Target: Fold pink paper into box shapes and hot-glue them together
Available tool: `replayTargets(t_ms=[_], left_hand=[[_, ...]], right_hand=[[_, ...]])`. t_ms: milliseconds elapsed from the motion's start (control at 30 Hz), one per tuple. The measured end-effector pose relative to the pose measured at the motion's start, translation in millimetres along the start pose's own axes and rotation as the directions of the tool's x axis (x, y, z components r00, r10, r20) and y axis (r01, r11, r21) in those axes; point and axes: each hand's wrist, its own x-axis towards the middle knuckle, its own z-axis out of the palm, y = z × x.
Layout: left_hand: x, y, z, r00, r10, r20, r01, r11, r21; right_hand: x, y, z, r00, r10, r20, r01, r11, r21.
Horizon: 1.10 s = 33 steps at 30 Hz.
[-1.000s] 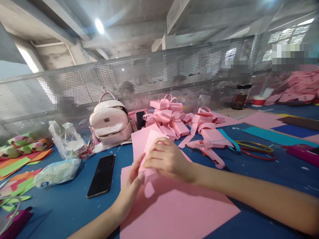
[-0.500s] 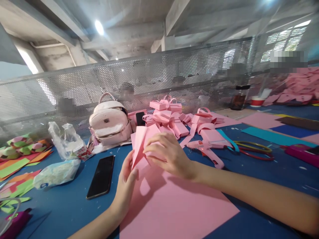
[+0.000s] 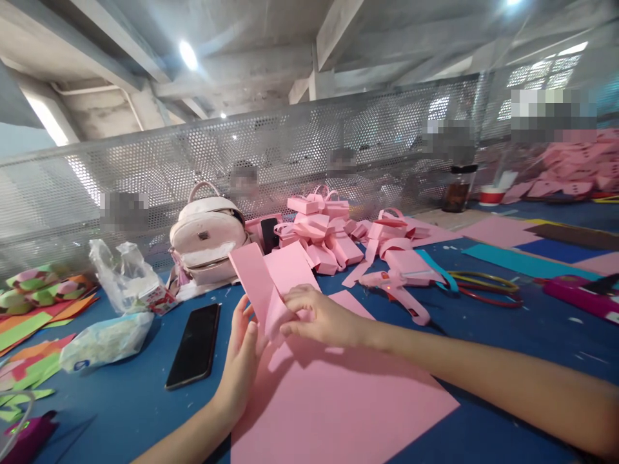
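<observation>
Left hand (image 3: pixel 239 364) and right hand (image 3: pixel 324 317), fingers (image 3: pixel 249 343) closed on creased pink paper (image 3: pixel 250 277), hold it tilted above a smooth, flat pink sheet (image 3: pixel 338 399) on the blue desk (image 3: pixel 120 412), while a clear, dark-lidded jar (image 3: pixel 455 192) in the background contains something dark brown.

No text can be read; the blue mark (image 3: pixel 82 365) on the plastic packet (image 3: pixel 109 338) and red print (image 3: pixel 163 298) on the carton (image 3: pixel 153 291) cannot be deciphered
</observation>
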Motion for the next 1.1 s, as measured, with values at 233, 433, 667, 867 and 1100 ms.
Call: replayTargets(t_ms=[233,433,667,867,1100], left_hand=[[-1.9,5.1,4.2,0.996,-0.010,0.090,0.010,1.000,-0.007],[-4.5,10.4,9.3,0.993,-0.004,0.121,0.006,1.000,-0.014],[-3.1,7.7,6.8,0.993,0.014,0.113,-0.016,1.000,0.009],[-1.3,6.3,1.0,0.970,0.146,0.192,-0.190,0.954,0.232],[-12.6,-8.0,-21.1,0.974,0.112,0.195,-0.201,0.824,0.529]], right_hand=[[2.0,4.5,-12.0,0.988,-0.038,0.149,0.031,0.998,0.047],[1.3,7.3,-12.2,0.981,-0.090,0.171,0.076,0.993,0.085],[3.7,13.2,-12.1,0.976,-0.131,0.172,0.118,0.990,0.081],[3.7,14.5,-12.5,0.973,-0.147,0.177,0.140,0.989,0.052],[3.5,11.6,-14.2,0.967,-0.155,0.202,0.152,0.988,0.033]])
